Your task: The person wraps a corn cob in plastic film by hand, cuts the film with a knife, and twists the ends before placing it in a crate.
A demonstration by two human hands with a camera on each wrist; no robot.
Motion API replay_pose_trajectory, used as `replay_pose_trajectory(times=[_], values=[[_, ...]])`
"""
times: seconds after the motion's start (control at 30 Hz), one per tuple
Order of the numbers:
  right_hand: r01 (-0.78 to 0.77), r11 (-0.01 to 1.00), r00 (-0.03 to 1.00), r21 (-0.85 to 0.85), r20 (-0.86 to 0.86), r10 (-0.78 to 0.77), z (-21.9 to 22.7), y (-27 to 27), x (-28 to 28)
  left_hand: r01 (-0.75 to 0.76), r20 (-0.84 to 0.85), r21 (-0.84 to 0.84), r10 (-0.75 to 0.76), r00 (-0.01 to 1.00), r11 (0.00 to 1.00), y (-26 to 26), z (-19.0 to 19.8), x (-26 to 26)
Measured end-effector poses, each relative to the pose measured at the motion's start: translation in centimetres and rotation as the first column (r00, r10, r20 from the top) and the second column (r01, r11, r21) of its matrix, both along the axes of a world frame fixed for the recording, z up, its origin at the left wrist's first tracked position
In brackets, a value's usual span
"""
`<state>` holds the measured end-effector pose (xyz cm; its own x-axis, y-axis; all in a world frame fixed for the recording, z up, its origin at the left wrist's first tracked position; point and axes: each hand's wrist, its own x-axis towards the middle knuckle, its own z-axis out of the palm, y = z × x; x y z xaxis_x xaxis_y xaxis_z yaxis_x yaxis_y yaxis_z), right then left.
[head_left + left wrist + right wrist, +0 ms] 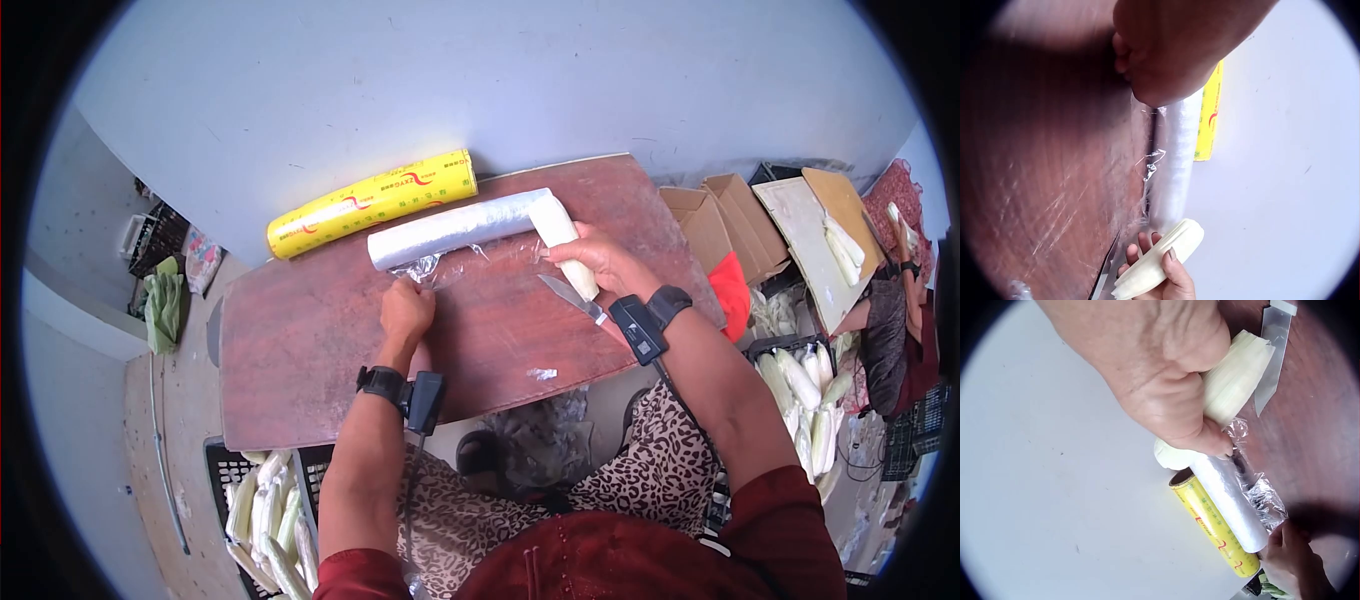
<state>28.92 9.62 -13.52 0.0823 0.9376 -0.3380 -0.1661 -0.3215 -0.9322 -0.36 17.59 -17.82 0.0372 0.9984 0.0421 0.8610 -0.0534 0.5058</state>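
The right hand grips a pale husked corn ear at the right end of a clear film roll. Curled fingers of the left hand pinch the loose edge of the film near the roll's left end; in the right wrist view crinkled film stretches up to that hand. Beside the right hand lies a knife, its blade pointing toward the roll. Behind the film roll rests a yellow printed roll.
The reddish-brown table stands against a pale wall. Crates of corn sit below its left edge and at the right. Cardboard boxes and a red cloth are on the right, with part of another person at the far right.
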Motion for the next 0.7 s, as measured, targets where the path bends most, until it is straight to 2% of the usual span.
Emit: replay_pose_trajectory(times=[0.07,0.17,0.27,0.37,0.47,0.57,0.7], values=[[0.021,1.0,1.0,0.007,0.017,-0.021,0.3,-0.1,0.2,0.009,0.025,0.012,-0.01,1.0,1.0,0.3,-0.6,-0.6],[0.028,1.0,0.999,-0.003,0.021,-0.028,0.4,-0.3,0.3,0.017,0.186,-0.086,-0.001,0.983,0.996,1.1,-1.8,-1.9],[0.015,1.0,0.999,-0.001,0.036,-0.015,0.3,-0.3,0.5,-0.025,0.209,-0.115,0.049,0.977,0.993,1.1,-1.4,-2.3],[0.011,1.0,0.999,0.008,0.03,-0.011,0.4,-0.2,0.7,-0.012,0.106,-0.025,0.015,0.994,1.0,0.4,-0.1,-1.7],[0.054,0.999,0.998,-0.007,0.03,-0.053,0.4,0.0,1.1,-0.027,0.049,-0.097,0.032,0.998,0.995,-0.1,1.1,-0.7],[0.073,0.997,0.997,-0.008,-0.021,-0.073,0.9,0.0,1.4,-0.031,-0.054,-0.097,0.026,0.998,0.995,-0.5,1.4,0.1],[0.092,0.995,0.99,-0.037,-0.1,-0.095,1.0,-0.1,1.2,-0.022,-0.072,-0.099,0.014,0.997,0.995,0.1,0.6,0.0]])
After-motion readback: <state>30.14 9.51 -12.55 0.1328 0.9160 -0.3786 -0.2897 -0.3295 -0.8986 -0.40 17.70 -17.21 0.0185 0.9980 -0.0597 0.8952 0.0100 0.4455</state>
